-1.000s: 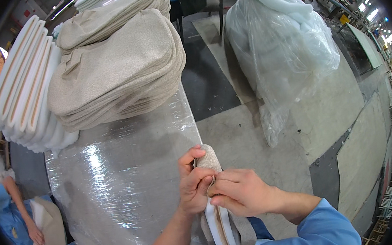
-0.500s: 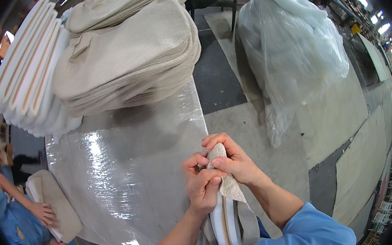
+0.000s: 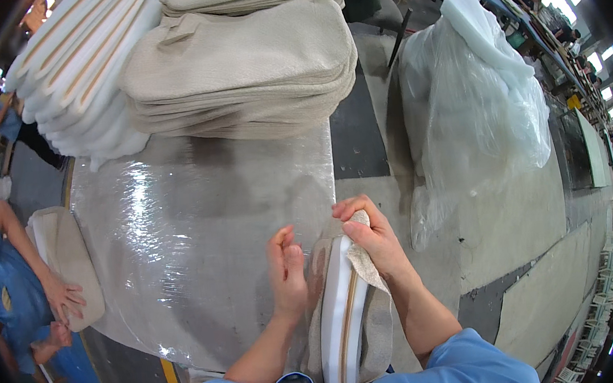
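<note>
A white foam pad with a brown stripe along its edge stands on end against my body, partly inside a beige fabric cover. The cover's sides lie apart along the pad, leaving the striped edge bare. At the far tip, my right hand grips the fabric, thumb on the near side and fingers curled over the top. My left hand is off the pad, just to its left, fingers raised and holding nothing. The pad's lower end is hidden by my body.
A plastic-wrapped table bears a stack of beige covers and white striped foam pads. Right of it, a clear plastic bag of white padding stands on the floor. At left, a co-worker in blue handles a beige cushion.
My left hand has let go of the cover's tip and moved left. The cover has opened wider, baring more foam. My right hand still grips the tip, slightly further right.
</note>
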A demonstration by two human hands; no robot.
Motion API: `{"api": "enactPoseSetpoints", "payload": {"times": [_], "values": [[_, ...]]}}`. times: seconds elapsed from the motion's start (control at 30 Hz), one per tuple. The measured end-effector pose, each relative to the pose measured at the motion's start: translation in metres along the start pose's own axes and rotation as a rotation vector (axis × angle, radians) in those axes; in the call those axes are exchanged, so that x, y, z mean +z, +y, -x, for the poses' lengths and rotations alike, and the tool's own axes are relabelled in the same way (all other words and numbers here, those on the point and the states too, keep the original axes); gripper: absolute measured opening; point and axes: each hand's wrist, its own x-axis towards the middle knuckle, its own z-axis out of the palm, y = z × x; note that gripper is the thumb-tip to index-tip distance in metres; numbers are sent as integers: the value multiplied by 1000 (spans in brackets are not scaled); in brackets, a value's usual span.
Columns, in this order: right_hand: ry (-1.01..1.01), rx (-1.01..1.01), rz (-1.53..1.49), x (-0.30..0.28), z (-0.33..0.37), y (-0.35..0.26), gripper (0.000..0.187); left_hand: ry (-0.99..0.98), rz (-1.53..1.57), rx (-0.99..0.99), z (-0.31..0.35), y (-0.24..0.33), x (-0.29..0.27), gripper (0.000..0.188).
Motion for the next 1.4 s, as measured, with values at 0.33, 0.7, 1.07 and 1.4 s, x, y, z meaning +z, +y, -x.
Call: {"api": "enactPoseSetpoints", "payload": {"times": [0.33, 0.7, 1.07, 1.4], "values": [[44, -44, 3, 21, 2, -4, 16, -330, 169, -536, 41, 22, -31, 39], [34, 31, -33, 23, 2, 5, 22, -337, -106, -85, 77, 51, -15, 31], [66, -330, 289, 45, 56, 4, 34, -405, 283, -208, 80, 38, -70, 45], [582, 369, -207, -112, 95, 19, 48, -479, -359, -80, 159, 13, -89, 39]]}}
